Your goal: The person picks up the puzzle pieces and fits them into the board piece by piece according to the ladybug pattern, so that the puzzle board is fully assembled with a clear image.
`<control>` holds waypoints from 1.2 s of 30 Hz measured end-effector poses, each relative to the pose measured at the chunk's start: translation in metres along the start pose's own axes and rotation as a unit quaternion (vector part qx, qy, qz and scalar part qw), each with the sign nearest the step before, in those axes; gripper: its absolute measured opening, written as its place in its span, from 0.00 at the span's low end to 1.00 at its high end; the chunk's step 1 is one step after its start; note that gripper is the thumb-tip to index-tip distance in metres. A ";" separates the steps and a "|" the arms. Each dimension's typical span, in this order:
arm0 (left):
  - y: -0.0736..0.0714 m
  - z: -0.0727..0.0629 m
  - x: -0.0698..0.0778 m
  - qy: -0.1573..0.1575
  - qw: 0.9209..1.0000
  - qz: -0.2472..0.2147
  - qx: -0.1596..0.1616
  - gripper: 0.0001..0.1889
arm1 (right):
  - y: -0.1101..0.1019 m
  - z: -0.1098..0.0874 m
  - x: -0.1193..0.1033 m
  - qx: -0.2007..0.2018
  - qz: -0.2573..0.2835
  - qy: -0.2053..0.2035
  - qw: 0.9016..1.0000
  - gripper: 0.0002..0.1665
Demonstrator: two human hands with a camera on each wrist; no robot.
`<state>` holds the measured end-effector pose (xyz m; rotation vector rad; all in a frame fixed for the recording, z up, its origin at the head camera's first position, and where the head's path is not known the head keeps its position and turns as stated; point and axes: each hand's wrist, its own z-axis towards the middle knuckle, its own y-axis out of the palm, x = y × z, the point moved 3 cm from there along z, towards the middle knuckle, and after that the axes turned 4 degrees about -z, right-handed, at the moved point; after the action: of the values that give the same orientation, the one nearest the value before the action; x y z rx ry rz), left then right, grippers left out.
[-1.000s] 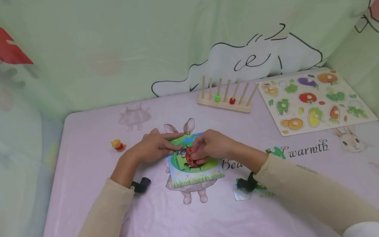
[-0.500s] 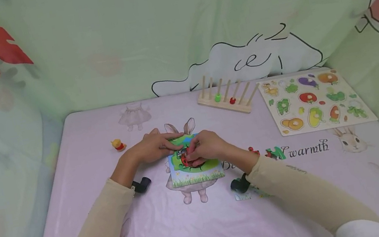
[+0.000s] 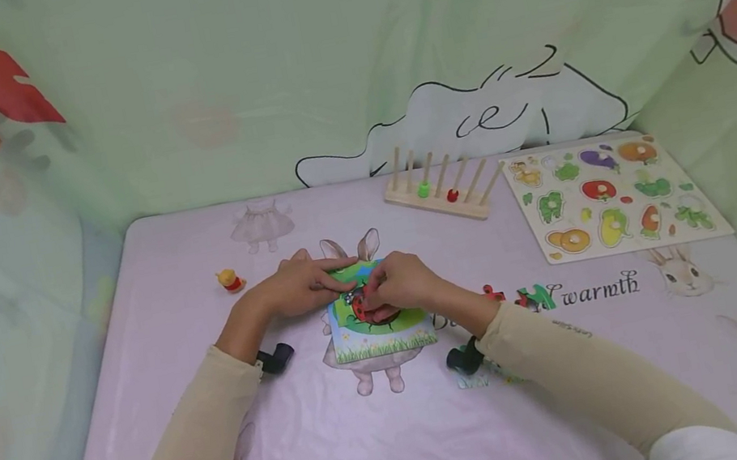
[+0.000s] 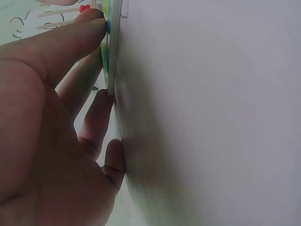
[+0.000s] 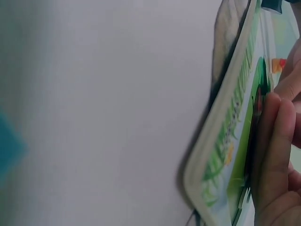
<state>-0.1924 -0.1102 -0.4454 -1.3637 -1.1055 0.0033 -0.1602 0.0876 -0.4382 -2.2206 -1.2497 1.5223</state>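
Observation:
In the head view, a square jigsaw board point(image 3: 384, 344) with a ladybug picture lies flat on the table. My left hand point(image 3: 297, 285) rests at its upper-left corner, fingertips on the board; in the left wrist view, fingers point(image 4: 70, 42) touch its face and edge. Over the ladybug, my right hand point(image 3: 407, 281) pinches a red-and-black puzzle piece point(image 3: 362, 309), mostly hidden by the fingers. The right wrist view has the fingertips point(image 5: 282, 117) close against the picture, above the printed grass on the board point(image 5: 225, 136).
Loose puzzle pieces point(image 3: 537, 297) lie right of the board, others point(image 3: 473, 382) partly under the right forearm. A small yellow-and-red figurine point(image 3: 230, 281) stands at left. Behind are a wooden peg rack point(image 3: 438, 204) and a vegetable puzzle board point(image 3: 617, 194).
My right hand has shifted slightly left over the ladybug with the puzzle piece, then stayed nearly still. Red loose pieces have come into view beside its forearm. My left hand has kept its place.

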 end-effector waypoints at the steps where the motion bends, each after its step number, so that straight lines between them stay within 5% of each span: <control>1: 0.000 0.000 0.000 -0.001 1.000 -0.001 0.000 0.16 | 0.000 0.000 0.000 -0.012 0.012 -0.002 1.000 0.08; 9: 0.001 0.002 -0.001 -0.003 1.000 0.003 -0.003 0.16 | 0.002 -0.004 0.001 -0.112 0.168 0.006 0.979 0.10; 15: 0.000 0.002 -0.001 -0.005 1.000 0.007 -0.005 0.16 | -0.006 -0.004 0.003 -0.139 0.215 0.014 0.966 0.13; 19: 0.000 0.002 -0.001 -0.006 1.000 0.011 -0.005 0.17 | -0.024 -0.007 0.005 -0.130 0.203 0.002 0.970 0.15; 25: 0.001 0.003 -0.001 -0.008 1.000 0.018 -0.007 0.17 | -0.064 -0.015 0.021 -0.096 0.089 -0.009 0.991 0.12; 36: 0.001 0.003 -0.001 -0.014 1.000 0.007 -0.004 0.17 | -0.088 -0.029 0.055 -0.156 0.078 0.008 0.985 0.07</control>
<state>-0.1940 -0.1086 -0.4475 -1.3823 -1.1208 0.0280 -0.1767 0.1915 -0.4134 -2.5748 -1.4262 1.4390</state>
